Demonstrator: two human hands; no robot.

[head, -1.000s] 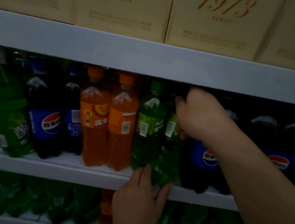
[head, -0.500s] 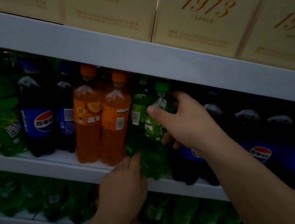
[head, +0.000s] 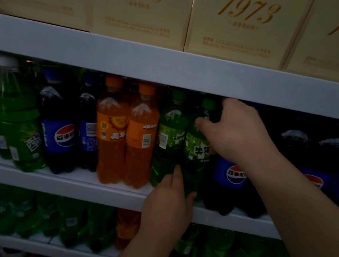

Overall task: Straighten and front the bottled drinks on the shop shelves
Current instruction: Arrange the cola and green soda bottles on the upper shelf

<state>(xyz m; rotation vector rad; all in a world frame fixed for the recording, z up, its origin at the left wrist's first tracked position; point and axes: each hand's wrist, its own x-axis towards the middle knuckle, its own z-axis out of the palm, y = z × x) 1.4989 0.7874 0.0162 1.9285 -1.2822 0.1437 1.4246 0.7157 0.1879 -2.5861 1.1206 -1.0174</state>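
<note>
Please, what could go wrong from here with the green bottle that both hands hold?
The green bottle stands close to the shelf edge; if the left hand pulls its base forward, it might tip off. It is crowded between its green neighbour and a cola bottle; twisting it with the right hand could knock them.

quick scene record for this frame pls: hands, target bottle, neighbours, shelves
target: green Mirinda bottle, upright on middle shelf, label facing out
left hand: grips the target's base
right hand: holds the target's shoulder, thumb across the front
left neighbour: second green bottle, barcode facing out
right neighbour: Pepsi bottle
further left: two orange bottles
top shelf: 1973 boxes
</note>
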